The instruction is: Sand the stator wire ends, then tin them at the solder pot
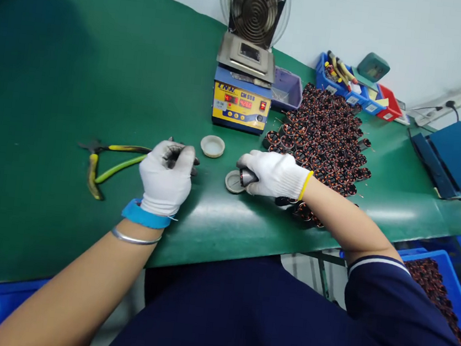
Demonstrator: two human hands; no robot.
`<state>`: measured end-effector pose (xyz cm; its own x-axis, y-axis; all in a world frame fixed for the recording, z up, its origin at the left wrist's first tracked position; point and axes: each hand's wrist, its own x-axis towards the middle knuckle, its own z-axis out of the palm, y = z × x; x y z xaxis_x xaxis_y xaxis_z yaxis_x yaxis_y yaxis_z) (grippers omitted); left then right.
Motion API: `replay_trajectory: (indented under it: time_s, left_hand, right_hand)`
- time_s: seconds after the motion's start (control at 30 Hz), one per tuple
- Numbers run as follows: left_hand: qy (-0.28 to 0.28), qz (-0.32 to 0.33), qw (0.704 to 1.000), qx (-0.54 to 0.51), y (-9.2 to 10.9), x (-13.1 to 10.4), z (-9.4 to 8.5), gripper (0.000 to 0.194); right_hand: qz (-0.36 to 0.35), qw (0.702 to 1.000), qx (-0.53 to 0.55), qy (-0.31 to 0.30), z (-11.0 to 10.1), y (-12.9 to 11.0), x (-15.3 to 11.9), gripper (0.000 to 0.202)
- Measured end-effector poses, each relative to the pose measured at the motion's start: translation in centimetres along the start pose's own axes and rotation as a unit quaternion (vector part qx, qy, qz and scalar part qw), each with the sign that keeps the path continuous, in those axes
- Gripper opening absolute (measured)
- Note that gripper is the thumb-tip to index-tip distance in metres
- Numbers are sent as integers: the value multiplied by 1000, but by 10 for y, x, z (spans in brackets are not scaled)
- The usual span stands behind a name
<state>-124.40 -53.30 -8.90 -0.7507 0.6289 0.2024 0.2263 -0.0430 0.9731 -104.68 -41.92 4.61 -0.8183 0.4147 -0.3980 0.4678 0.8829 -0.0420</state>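
My right hand [274, 174], in a white glove with a yellow cuff edge, grips a small metal cylindrical part [246, 177]. The part is tilted, its end over a small round grey dish [233, 181]. My left hand [167, 177], in a white glove with darkened fingertips, has its fingers curled together; what they hold, if anything, is hidden. A second round dish [212, 146] with pale contents sits between and beyond my hands. Left of my left hand lie pliers [116, 168] with yellow-green handles, jaws pointing left.
Many cylindrical coil parts [326, 137] stand packed at the right. A yellow-blue heating unit [240, 105] sits at the back, below a fan [256, 9]. Beside it is a purple tray [288, 88]. Blue bins [330, 84] and a red bin [389, 105] line the wall.
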Motion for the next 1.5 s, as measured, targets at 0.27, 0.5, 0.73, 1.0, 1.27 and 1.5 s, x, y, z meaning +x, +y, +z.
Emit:
replay_trajectory:
  time_s: [0.27,0.5,0.73,1.0,1.27,1.5]
  left_hand:
    - [-6,9,1000,-10,7,-3,3,24]
    - [3,13,999,-34,10,-5,-1,27]
    - [25,12,999,-44,19,-6,-3,28]
    - [33,11,998,-48,20,-12,-4,27]
    - [22,6,998,-61,7,-9,-1,39]
    - [19,-38,993,-107,14,-14,-1,44]
  right_hand:
    - [4,1000,-1,-17,-4,3,5,55]
    - [10,994,-58,91,-2,-1,-9,58]
    - [15,984,-158,76,17,-21,3,44]
    - [68,974,-143,161,-33,7,11,44]
    - [164,927,-50,335,-126,92,99,64]
    - [54,903,24,425,-87,76,97,62]
